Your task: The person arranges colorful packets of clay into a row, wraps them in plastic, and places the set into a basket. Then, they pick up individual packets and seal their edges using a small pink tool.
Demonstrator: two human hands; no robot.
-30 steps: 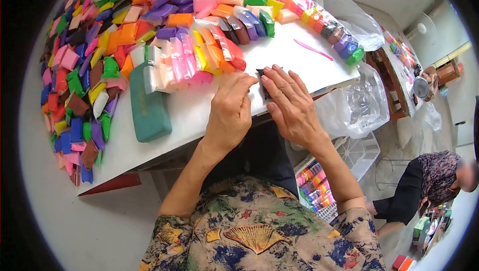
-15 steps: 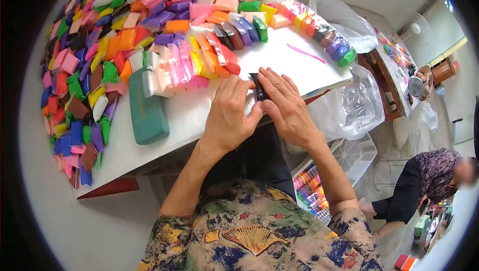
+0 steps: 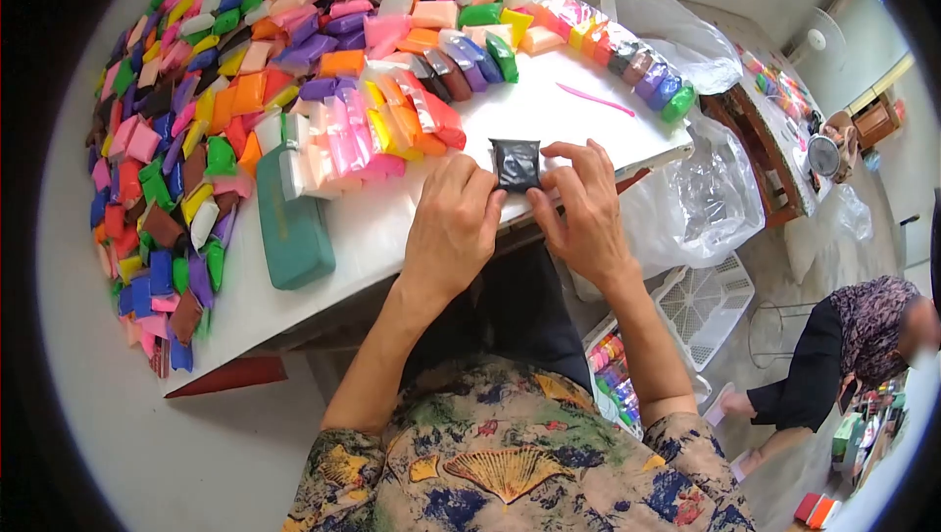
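Note:
A small black packet (image 3: 517, 165) lies flat near the front edge of the white table (image 3: 529, 101). My left hand (image 3: 454, 214) has its fingers curled at the packet's left side, thumb and fingertips pressed together on its edge. At the right side, my right hand (image 3: 586, 204) touches the packet's edge with its thumb and fingers, which are bent and a little apart. Left of my hands stands a row of upright packets in pink, yellow, orange and red (image 3: 377, 130), beside a green case (image 3: 294, 223).
A large heap of coloured packets (image 3: 235, 91) covers the table's left and back. A clear bag of packets (image 3: 613, 52) and a pink strip (image 3: 595, 99) lie at the right. Plastic bags (image 3: 701, 189), a white crate (image 3: 706, 302) and a bending person (image 3: 833, 356) are beyond.
My right hand has moved off the top of the black packet to its right edge, so the packet now shows whole. The person at the right has shifted slightly.

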